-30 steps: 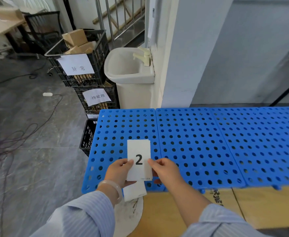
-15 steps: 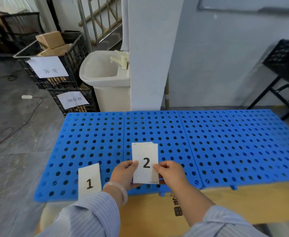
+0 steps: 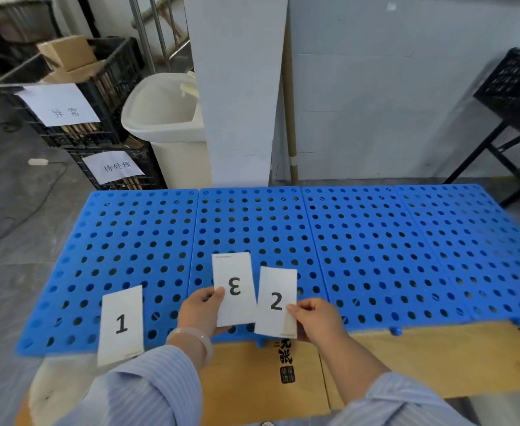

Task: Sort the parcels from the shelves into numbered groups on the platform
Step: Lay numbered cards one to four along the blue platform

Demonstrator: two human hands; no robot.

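The blue platform is left bare across the centre and right of the frame, where passage is unhindered. Its lower-left edge is taken by card 1. The lower centre is blocked by card 3 and card 2, pinched in the left hand and right hand. Behind the far edge, reach is stopped by a white pillar, a basin and stacked crates.
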